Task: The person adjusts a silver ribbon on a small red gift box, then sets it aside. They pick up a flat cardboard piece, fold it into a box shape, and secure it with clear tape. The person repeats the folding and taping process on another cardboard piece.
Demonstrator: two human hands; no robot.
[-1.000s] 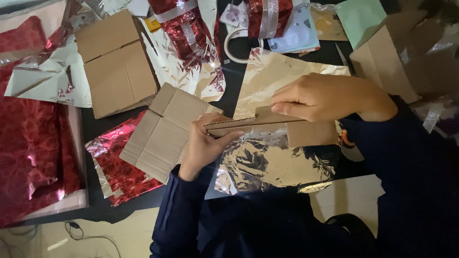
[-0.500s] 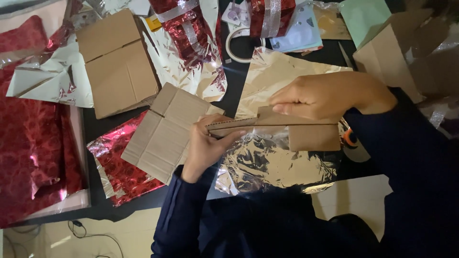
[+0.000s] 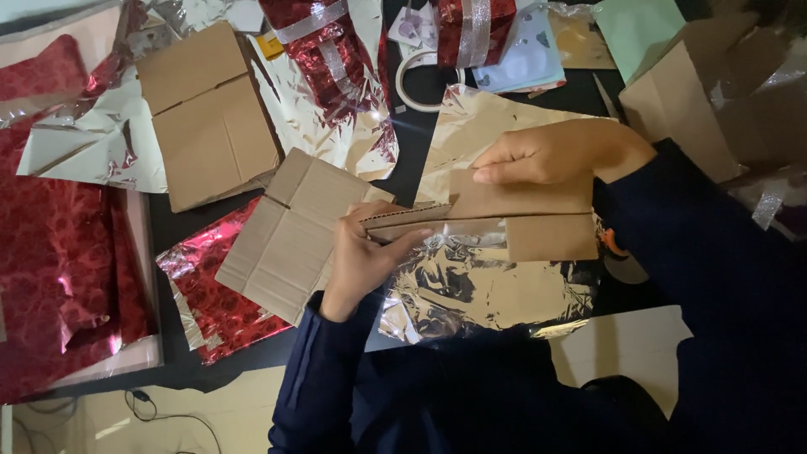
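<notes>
Cardboard strip (image 3: 504, 214) gripped by left hand (image 3: 366, 256) and right hand (image 3: 546, 151), silver foil (image 3: 487, 290) beneath, dark table (image 3: 189, 231)

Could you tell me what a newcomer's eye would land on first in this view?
Probably the two hands at the centre: the left hand pinches the end of a folded cardboard piece while the right hand presses on it from above, over a crinkled silver foil sheet. Next would be the shiny red patterned foil filling the left edge, and the flat cardboard panel at upper left.
</notes>
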